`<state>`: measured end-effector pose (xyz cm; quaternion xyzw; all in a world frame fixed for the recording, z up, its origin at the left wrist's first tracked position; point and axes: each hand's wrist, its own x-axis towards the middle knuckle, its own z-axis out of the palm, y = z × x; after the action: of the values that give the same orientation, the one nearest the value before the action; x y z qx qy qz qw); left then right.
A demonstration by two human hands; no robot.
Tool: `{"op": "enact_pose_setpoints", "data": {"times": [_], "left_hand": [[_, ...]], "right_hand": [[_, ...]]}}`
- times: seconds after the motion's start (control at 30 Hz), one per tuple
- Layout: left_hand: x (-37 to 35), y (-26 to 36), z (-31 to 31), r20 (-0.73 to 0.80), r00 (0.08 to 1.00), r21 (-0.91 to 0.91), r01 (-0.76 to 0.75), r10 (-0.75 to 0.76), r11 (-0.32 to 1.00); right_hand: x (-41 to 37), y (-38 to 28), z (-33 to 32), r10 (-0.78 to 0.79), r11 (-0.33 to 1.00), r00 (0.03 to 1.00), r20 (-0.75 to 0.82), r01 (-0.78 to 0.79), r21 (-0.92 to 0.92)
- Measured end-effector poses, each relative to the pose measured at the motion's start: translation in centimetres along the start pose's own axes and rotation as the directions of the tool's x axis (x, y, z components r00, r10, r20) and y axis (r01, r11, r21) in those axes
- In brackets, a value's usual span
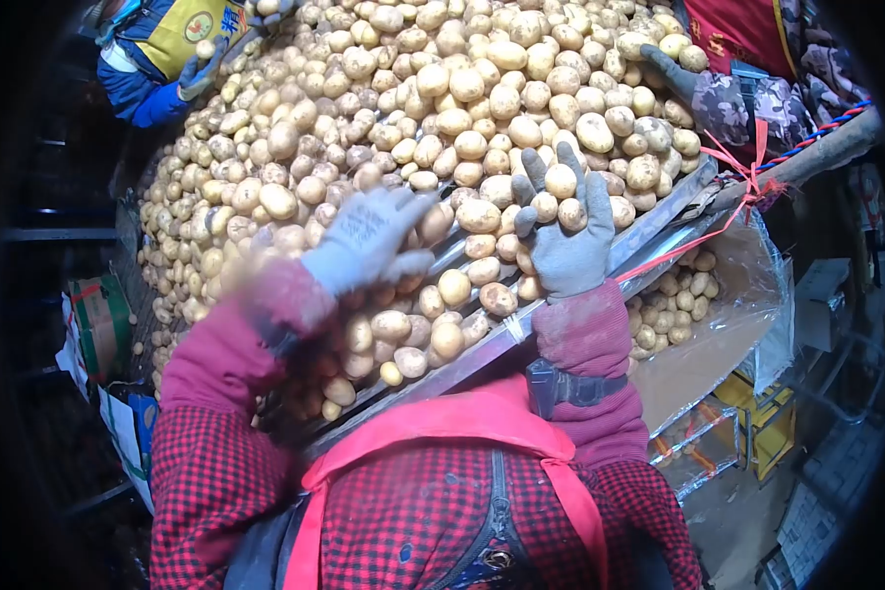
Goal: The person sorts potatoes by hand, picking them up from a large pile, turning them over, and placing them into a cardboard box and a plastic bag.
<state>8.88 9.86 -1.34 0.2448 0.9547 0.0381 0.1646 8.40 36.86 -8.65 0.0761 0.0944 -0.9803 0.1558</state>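
Note:
My left hand, in a grey glove and blurred by motion, is over the potato heap. Its fingers stretch to the right, with the thumb apart below them. A brownish potato lies close by its fingertips; the blur hides whether they touch. My right hand, gloved too, holds a few small potatoes among its fingers, near the metal rail. Potatoes of mixed sizes lie around both hands and on the slatted metal surface in front of my body.
At upper right, a co-worker's gloved hand touches potatoes. Another person in a yellow vest holds a potato at upper left. Below the rail hangs a plastic-lined container with potatoes inside. Red string is tied around a pole.

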Motion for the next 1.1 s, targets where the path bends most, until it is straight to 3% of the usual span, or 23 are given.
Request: {"op": "enact_pose_setpoints", "data": {"times": [0.07,0.1,0.13,0.2,0.23,0.27,0.33,0.37,0.4,0.5,0.57,0.6,0.67,0.7,0.83,0.9,1.0,1.03,1.07,1.1], "left_hand": [[-1.7,0.8,0.9,-0.118,0.989,0.065,-0.077,0.084,0.995],[-2.1,0.6,1.2,-0.244,0.966,0.182,-0.037,0.081,0.983],[-2.1,-0.4,0.4,-0.26,0.965,0.304,0.038,0.045,0.952],[-2.2,-2.9,-0.5,-0.188,0.962,0.162,0.228,-0.197,0.96],[-2.0,-2.5,-0.8,-0.08,0.962,0.177,0.273,-0.262,0.946],[-1.3,-2.2,-0.4,-0.078,0.96,0.173,0.28,-0.27,0.944],[0.7,-2.6,0.1,0.015,0.989,0.106,0.147,-0.149,0.983],[1.6,-2.2,0.3,0.004,0.994,0.189,0.108,-0.111,0.976],[2.8,-1.4,0.0,0.049,0.987,0.232,0.137,-0.152,0.963],[4.1,-2.7,0.8,0.066,0.994,0.158,0.072,-0.083,0.985],[5.0,-2.1,2.0,-0.003,0.991,-0.111,0.135,-0.137,0.985],[5.4,0.0,1.4,0.001,0.968,-0.191,0.246,-0.251,0.95],[7.0,-0.3,4.5,-0.191,0.931,-0.233,0.264,-0.31,0.936],[7.4,-0.5,4.5,-0.191,0.933,-0.233,0.258,-0.304,0.938],[7.6,-1.7,5.2,-0.327,0.878,-0.405,0.204,-0.349,0.891],[8.6,-1.4,4.8,-0.337,0.867,-0.501,0.166,-0.368,0.849],[10.8,-1.7,2.6,-0.267,0.887,-0.582,0.164,-0.377,0.797],[11.6,-2.0,1.4,-0.361,0.886,-0.49,0.085,-0.29,0.867],[13.2,-3.2,1.2,-0.379,0.891,-0.407,0.083,-0.251,0.91],[14.5,-3.4,0.5,-0.338,0.909,-0.441,0.075,-0.243,0.894]], "right_hand": [[0.2,-0.1,-0.3,0.002,1.0,1.0,0.016,-0.003,0.021],[0.2,-0.1,-0.4,0.006,1.0,1.0,0.025,-0.007,0.01],[0.2,-0.2,-0.6,0.007,1.0,0.999,0.034,-0.007,-0.001],[0.2,-0.2,-0.3,0.007,1.0,1.0,0.018,-0.007,0.002],[0.2,-0.2,-0.3,0.016,1.0,1.0,0.013,-0.016,0.0],[0.2,-0.2,-0.4,0.025,1.0,1.0,0.011,-0.025,-0.001],[0.3,-0.1,-0.5,0.017,1.0,0.999,0.036,-0.017,0.007],[0.4,0.0,-0.7,0.004,1.0,1.0,0.022,-0.004,-0.01],[0.3,0.3,-0.5,-0.056,0.986,0.996,0.072,0.066,-0.151],[0.4,0.0,-0.2,-0.022,0.986,1.0,-0.007,0.02,-0.167],[0.4,0.1,0.0,-0.035,0.978,0.998,-0.049,0.024,-0.206],[0.3,0.1,0.2,-0.042,0.979,0.998,-0.056,0.03,-0.203],[0.2,0.1,0.5,-0.012,0.996,0.999,-0.037,0.009,-0.087],[0.2,0.4,0.4,-0.066,0.975,0.997,-0.032,0.058,-0.213],[0.1,0.5,1.1,-0.074,0.961,0.996,-0.056,0.056,-0.27],[0.1,0.6,0.7,-0.117,0.913,0.993,-0.017,0.101,-0.396],[0.2,0.6,0.6,-0.102,0.941,0.994,-0.036,0.085,-0.328],[0.1,0.3,1.9,-0.034,0.976,0.991,-0.128,0.005,-0.218],[0.3,0.5,1.6,-0.04,0.976,0.99,-0.133,0.01,-0.22],[0.4,0.6,1.2,-0.064,0.96,0.994,-0.085,0.038,-0.278]]}}
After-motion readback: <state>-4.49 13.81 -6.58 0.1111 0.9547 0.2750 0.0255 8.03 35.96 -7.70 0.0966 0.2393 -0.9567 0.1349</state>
